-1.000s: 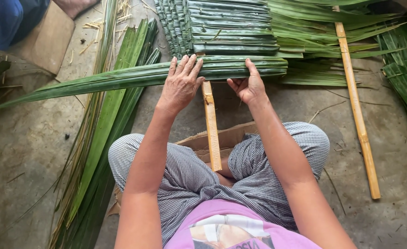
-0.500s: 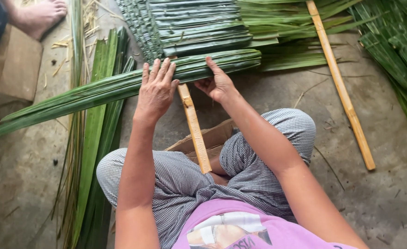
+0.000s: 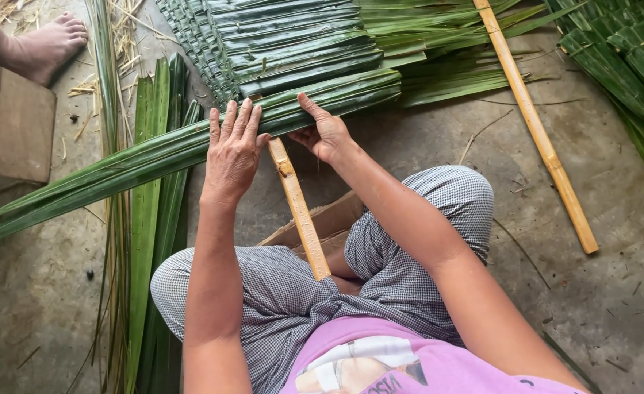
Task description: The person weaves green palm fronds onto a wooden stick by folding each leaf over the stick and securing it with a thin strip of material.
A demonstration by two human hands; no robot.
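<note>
lap of the seated person, in checked trousers, with a piece of brown cardboard (image 3: pixel 322 222) under the crossed legs; it may be the edge of an open box, but the legs hide whatever lies in it. a bamboo slat (image 3: pixel 300 211) runs from the lap away towards the hands.

step in hand, as judged from the pose: a long leaf (image 3: pixel 117 171) lies across the far end of the slat and is being folded over it. the left hand (image 3: pixel 234 149) rests flat on the leaf just left of the slat, fingers spread and straight, pressing and not closed on anything. the right hand (image 3: pixel 326 135) is just right of the slat, thumb on top of the leaf and fingers curled beneath, pinching the folded part. the leaf's free end trails well out to the left over the concrete floor (image 3: pixel 614 292).

what the fold calls for (a judgement only): the crease kept snug against the slat and the leaf's edge kept level with the row beyond it, since a slack pinch would let the springy blade open.

beside the left knee lies a bundle of loose leaves (image 3: pixel 150 241), lengthwise. farther left is a second piece of cardboard (image 3: pixel 12 131), flat or boxed cannot be told, with nothing seen on it. touching the long leaf on its far side is a panel of folded leaves (image 3: pixel 293 44), overlapped in rows. to the right a second bamboo pole (image 3: pixel 537 131) lies aslant, with more leaf panels (image 3: pixel 621 51) beyond it. at the far left is another person's bare foot (image 3: pixel 48 44).
</note>
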